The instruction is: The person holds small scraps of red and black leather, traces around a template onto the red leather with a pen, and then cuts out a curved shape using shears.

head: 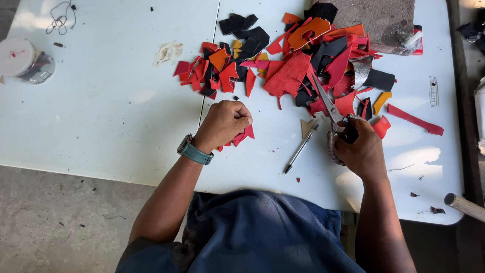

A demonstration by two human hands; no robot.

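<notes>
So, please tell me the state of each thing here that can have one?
left hand: closed on red scraps
right hand: gripping scissors, blades nearly shut
pen: lying loose on table
scrap pile: scattered, untidy
round container: lid on

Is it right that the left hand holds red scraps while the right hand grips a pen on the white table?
Not quite. The right hand grips scissors, not a pen; the pen lies loose on the white table. The left hand does hold red scraps, as the head view shows.
</notes>
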